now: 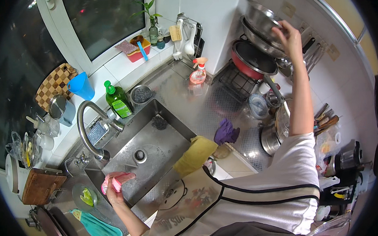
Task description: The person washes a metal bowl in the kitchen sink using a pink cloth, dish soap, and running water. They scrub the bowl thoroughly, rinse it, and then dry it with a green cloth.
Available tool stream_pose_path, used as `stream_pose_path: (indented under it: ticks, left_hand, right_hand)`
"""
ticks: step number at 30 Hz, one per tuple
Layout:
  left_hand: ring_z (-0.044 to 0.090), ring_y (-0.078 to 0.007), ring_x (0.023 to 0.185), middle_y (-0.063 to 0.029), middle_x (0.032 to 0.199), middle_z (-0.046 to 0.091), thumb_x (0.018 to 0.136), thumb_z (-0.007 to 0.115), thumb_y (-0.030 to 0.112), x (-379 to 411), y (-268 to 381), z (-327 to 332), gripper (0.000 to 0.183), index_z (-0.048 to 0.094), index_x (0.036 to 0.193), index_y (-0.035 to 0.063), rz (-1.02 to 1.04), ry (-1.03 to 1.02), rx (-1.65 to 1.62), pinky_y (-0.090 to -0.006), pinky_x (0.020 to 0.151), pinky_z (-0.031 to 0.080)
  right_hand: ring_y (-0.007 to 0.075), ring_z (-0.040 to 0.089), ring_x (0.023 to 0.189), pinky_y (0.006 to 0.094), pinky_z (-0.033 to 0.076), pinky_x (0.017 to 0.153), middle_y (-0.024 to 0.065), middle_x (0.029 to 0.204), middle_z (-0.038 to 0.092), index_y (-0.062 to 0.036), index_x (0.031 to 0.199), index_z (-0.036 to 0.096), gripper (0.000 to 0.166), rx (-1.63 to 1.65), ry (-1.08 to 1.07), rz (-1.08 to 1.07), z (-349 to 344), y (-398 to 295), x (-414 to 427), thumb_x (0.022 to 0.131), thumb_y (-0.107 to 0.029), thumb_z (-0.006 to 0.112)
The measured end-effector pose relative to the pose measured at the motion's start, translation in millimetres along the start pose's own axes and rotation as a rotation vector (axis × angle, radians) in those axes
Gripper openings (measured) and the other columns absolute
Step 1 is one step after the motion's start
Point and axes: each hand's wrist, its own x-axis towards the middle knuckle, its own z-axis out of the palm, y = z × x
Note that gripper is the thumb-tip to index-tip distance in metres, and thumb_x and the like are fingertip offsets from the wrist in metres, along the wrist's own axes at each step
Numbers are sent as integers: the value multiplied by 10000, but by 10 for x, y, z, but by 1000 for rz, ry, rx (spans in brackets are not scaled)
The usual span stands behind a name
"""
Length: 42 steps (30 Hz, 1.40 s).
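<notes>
My right hand [289, 39] reaches up to the back right corner and grips the rim of a stainless steel bowl [260, 15]. That bowl is slightly blurred and tilted. It sits over another steel bowl [252, 37], which rests above a red frying pan [248, 63] with a dark inside. At the lower left, my left hand [115, 197] holds a crumpled pink cloth [115, 183] over the left end of the steel sink [176, 118]. In the sink lie a dark scouring pad [159, 122] and the drain [140, 156]. The curved faucet [83, 130] arches over the sink's left end.
A yellow cloth [194, 154] hangs over the sink's front edge, near a purple cloth [226, 131]. Behind the sink stands a green soap bottle [119, 100]. A spray bottle [198, 73], a steel pot [270, 139] and a glass bowl with greens [85, 197] are on the counter.
</notes>
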Motion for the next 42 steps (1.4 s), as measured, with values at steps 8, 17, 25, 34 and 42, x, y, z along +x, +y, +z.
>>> stream_pose_path:
  ticks: [8,17,25,34,42]
  left_hand:
    - [603,-183,939,-56,1045,626,882,583,220,-110,98,-201,291,564,1117,50,12,-39,23,-296,749,500]
    - [572,-193,1028,-65,1099,607,895,554,234,-348,228,-298,293,552,1125,52,25,-100,200,-337,897,443]
    - [575,-180,1023,-61,1099,614,905,534,219,-239,-57,-138,278,561,1127,54,3,6,190,-330,901,445]
    - [588,-181,1005,-82,1100,615,902,547,190,-479,40,-80,294,548,1138,14,7,75,218,-336,872,471]
    - [575,-195,1008,-91,1091,608,905,519,198,-578,-23,71,312,534,1156,14,-13,57,241,-334,891,450]
  right_hand:
    - [217,527,721,340,367,706,48,700,559,-56,794,624,193,90,-119,-481,481,-1097,-1468,698,-190,726]
    - [224,535,755,330,360,732,60,790,624,-51,861,644,209,102,-131,-203,128,-1073,-1451,713,-178,717]
    - [260,547,747,348,387,712,94,740,597,-73,833,623,167,30,-312,-20,909,-403,-2188,716,-157,707]
    - [259,528,739,361,374,712,86,709,572,-79,824,631,157,67,-214,-46,2377,307,-3296,677,-80,684]
    - [257,532,874,367,388,776,67,905,615,-106,969,628,308,109,-426,-6,2583,399,-3410,676,-143,715]
